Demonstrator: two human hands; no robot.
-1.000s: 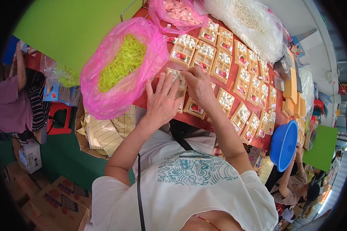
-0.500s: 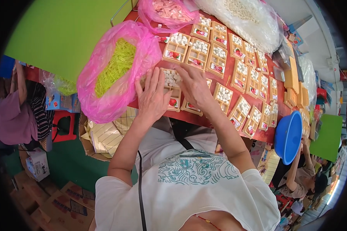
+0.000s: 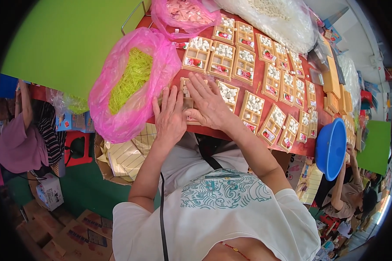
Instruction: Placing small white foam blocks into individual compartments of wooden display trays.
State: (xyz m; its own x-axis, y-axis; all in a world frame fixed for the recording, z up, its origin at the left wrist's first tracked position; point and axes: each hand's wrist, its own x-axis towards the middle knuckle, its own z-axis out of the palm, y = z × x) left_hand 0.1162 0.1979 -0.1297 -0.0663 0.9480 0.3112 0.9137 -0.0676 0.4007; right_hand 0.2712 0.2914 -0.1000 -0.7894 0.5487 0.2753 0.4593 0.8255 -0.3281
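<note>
My left hand (image 3: 170,109) rests at the left side of a tan compartment tray (image 3: 188,103) near the table's front edge, its fingers stretched out. From the right, my right hand (image 3: 208,103) lies flat across the same tray with its fingers extended. Most of the tray is hidden beneath both hands; a few white cubes (image 3: 185,89) show at its far end. Just right of my right hand sits another tray (image 3: 228,93) of white cubes. Neither hand visibly grips anything.
Several trays with white cubes and strawberry-printed packets cover the red table (image 3: 180,77). Left stands a pink bag (image 3: 163,65) of yellow-green strips. Farther back are a pink bag (image 3: 213,22) of pink pieces and a clear bag (image 3: 292,30). A blue basin (image 3: 331,150) sits right.
My right hand has moved left, close to my left hand, and now covers most of the tray between them. My left hand stays nearly in place. The view has shifted slightly.
</note>
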